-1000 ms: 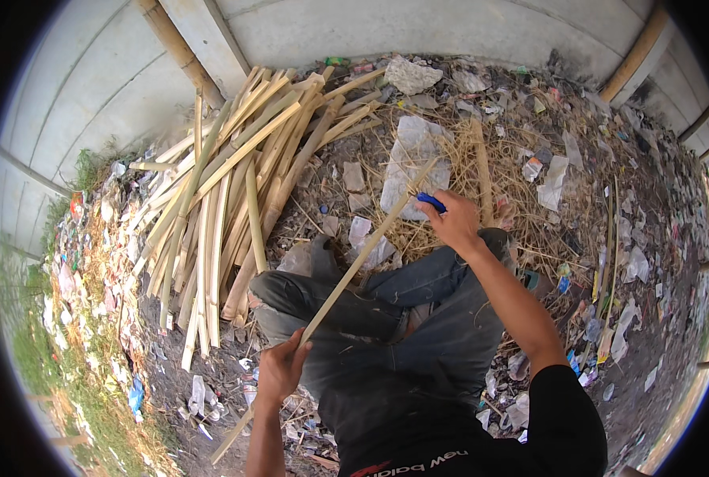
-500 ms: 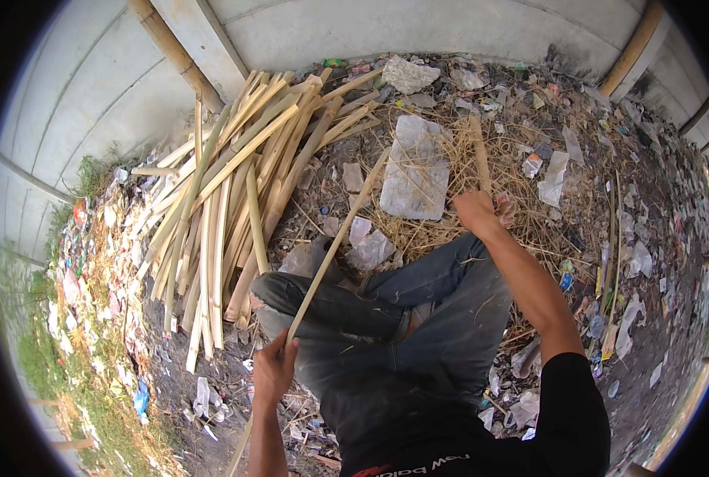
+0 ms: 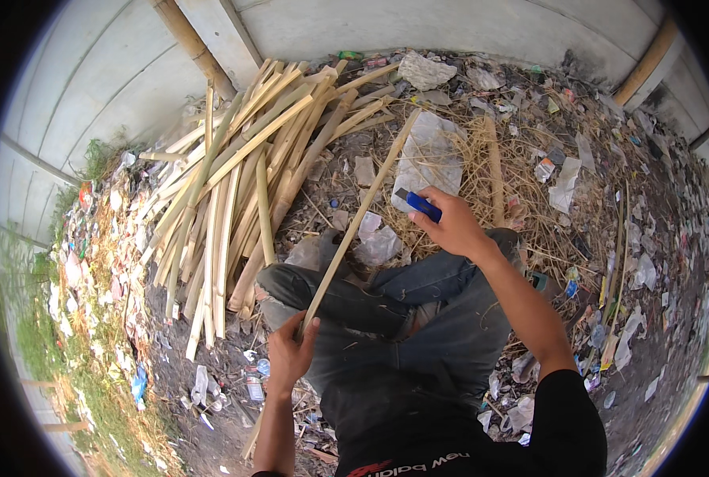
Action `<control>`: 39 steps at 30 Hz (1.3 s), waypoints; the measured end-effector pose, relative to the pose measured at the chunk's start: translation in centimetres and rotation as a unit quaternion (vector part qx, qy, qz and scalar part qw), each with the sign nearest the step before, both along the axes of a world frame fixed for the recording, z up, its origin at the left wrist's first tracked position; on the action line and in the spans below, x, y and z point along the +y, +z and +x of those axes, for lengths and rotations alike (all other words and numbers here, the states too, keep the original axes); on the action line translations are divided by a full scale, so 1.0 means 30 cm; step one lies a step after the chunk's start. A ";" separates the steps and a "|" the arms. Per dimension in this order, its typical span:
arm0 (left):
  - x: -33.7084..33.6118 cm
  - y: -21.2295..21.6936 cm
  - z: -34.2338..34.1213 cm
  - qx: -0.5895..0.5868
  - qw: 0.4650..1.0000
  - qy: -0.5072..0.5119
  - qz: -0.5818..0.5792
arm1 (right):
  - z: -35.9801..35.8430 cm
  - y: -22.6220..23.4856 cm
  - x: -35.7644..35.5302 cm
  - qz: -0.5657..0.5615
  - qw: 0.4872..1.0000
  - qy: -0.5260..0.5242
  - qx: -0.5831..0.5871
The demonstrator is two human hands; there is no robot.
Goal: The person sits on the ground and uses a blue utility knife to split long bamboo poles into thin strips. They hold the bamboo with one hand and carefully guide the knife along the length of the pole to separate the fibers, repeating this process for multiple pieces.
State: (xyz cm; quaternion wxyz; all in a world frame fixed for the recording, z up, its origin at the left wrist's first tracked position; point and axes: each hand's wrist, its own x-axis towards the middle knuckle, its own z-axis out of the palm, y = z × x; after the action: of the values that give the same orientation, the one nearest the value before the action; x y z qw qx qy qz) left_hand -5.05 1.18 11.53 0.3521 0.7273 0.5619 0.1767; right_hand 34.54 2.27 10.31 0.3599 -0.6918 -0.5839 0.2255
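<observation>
My left hand (image 3: 291, 356) is closed around a long, thin bamboo strip (image 3: 358, 226). The strip slants over my left thigh, and its far end reaches beside a pale flat slab (image 3: 429, 159). In front of my right knee, my right hand (image 3: 456, 226) grips a blue-handled utility knife (image 3: 424, 207). The knife's metal end points left toward the strip, with a small gap between them. Near the right hand, a short flat bamboo piece (image 3: 493, 171) lies on loose straw (image 3: 474, 159).
A large heap of split bamboo (image 3: 247, 175) lies to the left, against the concrete wall (image 3: 434, 30). A whitish rock (image 3: 427, 71) sits near that wall. Plastic scraps and litter (image 3: 563, 184) cover the ground. My legs (image 3: 386, 318) are crossed below the strip.
My right hand has come left from beside the flat bamboo piece, and the blue knife now shows in it. The strip's far end has shifted up and to the right.
</observation>
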 end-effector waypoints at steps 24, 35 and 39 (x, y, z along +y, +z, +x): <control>-0.020 0.005 -0.046 0.023 0.989 -0.053 0.139 | 0.212 -0.037 0.253 0.036 0.940 0.004 0.339; 0.101 0.028 -0.275 0.061 0.966 0.104 0.227 | 0.300 -0.013 0.158 0.123 0.882 -0.162 0.424; 0.370 0.163 -0.475 -0.042 0.744 0.307 0.592 | 0.193 0.029 0.112 0.065 0.942 -0.127 0.303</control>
State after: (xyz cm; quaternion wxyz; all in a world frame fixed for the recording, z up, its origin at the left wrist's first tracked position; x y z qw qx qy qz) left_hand -19.29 12.28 16.41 -0.1992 0.5691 0.5221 0.6032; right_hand 40.32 5.64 11.18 0.5894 -0.6343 -0.3682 0.3387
